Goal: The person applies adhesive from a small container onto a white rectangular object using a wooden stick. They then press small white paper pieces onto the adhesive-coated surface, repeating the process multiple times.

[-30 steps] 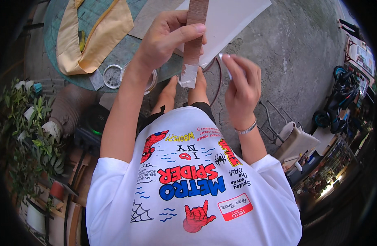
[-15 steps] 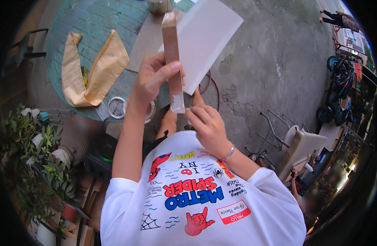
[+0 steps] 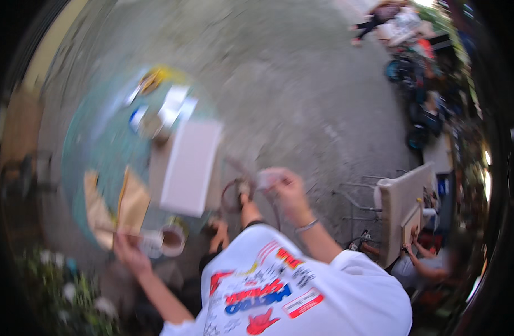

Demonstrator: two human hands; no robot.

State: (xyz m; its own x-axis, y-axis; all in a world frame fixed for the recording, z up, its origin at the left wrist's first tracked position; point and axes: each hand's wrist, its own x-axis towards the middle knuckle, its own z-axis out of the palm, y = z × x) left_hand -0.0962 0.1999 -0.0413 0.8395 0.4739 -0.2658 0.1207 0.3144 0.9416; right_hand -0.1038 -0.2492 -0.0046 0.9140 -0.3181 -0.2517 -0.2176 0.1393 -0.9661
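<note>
Much of the view is smeared by motion. My left hand (image 3: 132, 257) is closed at the near left edge of the round green table, beside a tan folded cloth (image 3: 132, 204). It grips a thin brown wooden strip (image 3: 114, 230), seen nearly edge-on. A round roll (image 3: 180, 234), probably tape, lies close to the strip's right end. My right hand (image 3: 290, 190) is raised off the table's right side, its fingers pinched on a small whitish, see-through piece (image 3: 265, 179). Its exact kind is too blurred to tell.
On the green table (image 3: 94, 145) a white rectangular board (image 3: 192, 168) lies over a brown sheet. A can (image 3: 150, 126), white papers (image 3: 175, 105) and a yellow item (image 3: 155, 78) sit farther back. A person (image 3: 427, 263) works at right, near an upturned table (image 3: 399, 207) and motorcycles (image 3: 416, 106).
My hands have moved apart. The left carried the wooden strip down and left to the table edge; the right moved away from the strip's end with the whitish piece. The view has shifted.
</note>
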